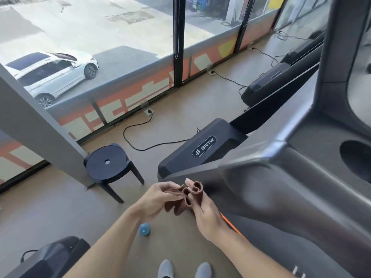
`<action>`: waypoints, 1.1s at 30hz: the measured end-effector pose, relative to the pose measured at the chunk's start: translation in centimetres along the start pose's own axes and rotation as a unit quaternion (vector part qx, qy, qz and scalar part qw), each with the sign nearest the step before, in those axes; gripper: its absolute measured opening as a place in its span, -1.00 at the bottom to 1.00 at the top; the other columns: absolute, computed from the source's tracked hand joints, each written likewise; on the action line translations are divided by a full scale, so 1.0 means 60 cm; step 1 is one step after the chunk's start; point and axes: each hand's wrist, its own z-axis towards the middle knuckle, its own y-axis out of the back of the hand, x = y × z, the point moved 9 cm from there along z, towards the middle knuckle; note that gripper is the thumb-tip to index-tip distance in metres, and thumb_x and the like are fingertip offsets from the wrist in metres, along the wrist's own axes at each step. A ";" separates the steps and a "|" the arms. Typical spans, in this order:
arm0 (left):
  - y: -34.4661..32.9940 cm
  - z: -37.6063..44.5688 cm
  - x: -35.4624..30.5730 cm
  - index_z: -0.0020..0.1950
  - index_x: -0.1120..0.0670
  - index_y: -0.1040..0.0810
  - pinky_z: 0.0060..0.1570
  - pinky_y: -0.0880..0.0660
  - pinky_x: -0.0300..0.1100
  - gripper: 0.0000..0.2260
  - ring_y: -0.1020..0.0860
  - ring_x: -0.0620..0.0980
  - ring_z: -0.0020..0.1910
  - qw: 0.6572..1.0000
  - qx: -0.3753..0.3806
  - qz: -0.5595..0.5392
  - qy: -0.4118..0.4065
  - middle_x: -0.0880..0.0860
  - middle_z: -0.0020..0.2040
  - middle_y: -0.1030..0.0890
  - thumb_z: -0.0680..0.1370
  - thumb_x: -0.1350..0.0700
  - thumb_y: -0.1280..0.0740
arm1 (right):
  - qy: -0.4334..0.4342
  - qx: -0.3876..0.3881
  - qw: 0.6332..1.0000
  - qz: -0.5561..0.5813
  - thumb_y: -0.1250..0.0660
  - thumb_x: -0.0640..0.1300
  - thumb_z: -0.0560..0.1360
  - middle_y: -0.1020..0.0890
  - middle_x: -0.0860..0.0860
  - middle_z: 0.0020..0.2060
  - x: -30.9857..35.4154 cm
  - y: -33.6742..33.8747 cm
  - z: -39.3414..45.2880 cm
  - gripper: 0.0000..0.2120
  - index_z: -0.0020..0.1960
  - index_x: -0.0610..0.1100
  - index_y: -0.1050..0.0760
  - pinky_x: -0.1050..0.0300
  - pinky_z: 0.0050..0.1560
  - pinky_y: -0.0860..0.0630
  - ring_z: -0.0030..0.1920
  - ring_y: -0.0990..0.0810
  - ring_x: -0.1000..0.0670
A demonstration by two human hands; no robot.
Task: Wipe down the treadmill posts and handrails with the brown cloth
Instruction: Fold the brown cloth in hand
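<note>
Both hands pinch the folded cloth (187, 199) beside the treadmill (281, 187): left hand (155, 199) at its edge, right hand (206, 209) underneath.

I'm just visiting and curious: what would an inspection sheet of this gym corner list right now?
Surface: brown floor, bare where visible.
Job's things: brown cloth, bunched in folds between both hands; treadmill handrail close by on the right, not touched by the cloth.
Clutter: small blue ball-like thing on the floor; dark round stool beside the grey pillar.
Hands: left hand and right hand both pinch the cloth.
Cables: black power cord runs from a floor socket to the treadmill base; more cords further along.
Surroundings: glass wall, white car outside.
</note>
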 end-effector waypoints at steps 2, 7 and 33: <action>0.013 0.004 -0.001 -0.14 0.13 -0.71 -0.40 -0.37 -0.20 -0.84 -0.52 0.02 -0.35 0.999 -0.034 -0.024 -0.008 0.20 -0.18 -0.66 0.35 0.21 -0.62 | -0.003 -0.028 1.000 0.007 -0.15 0.02 0.72 -0.72 0.14 0.03 0.004 0.009 -0.003 -0.71 0.39 0.04 -0.47 0.30 0.27 -0.46 0.22 -0.62 0.13; 0.062 0.005 -0.026 -0.17 0.15 -0.55 -0.13 -0.46 -0.10 -0.78 -0.56 0.05 -0.21 0.989 -0.128 -0.044 -0.058 0.14 -0.20 -0.64 0.38 0.08 -0.54 | 0.055 -0.112 0.992 -0.029 -0.18 0.07 0.64 -0.67 0.13 0.12 0.055 0.044 -0.009 -0.76 0.22 0.05 -0.52 0.38 0.25 -0.41 0.20 -0.57 0.29; -0.422 -0.141 -0.488 -0.18 -0.13 -0.64 -0.18 -0.44 -0.30 -0.86 -0.54 -0.16 -0.23 0.817 -0.047 0.344 -0.461 -0.18 -0.24 -0.64 0.41 0.03 -0.59 | 0.029 -0.528 0.754 -0.391 -0.26 0.32 0.58 -0.66 0.18 0.12 0.509 0.443 -0.353 -0.57 0.34 0.12 -0.50 0.03 0.07 -0.52 0.15 -0.60 0.05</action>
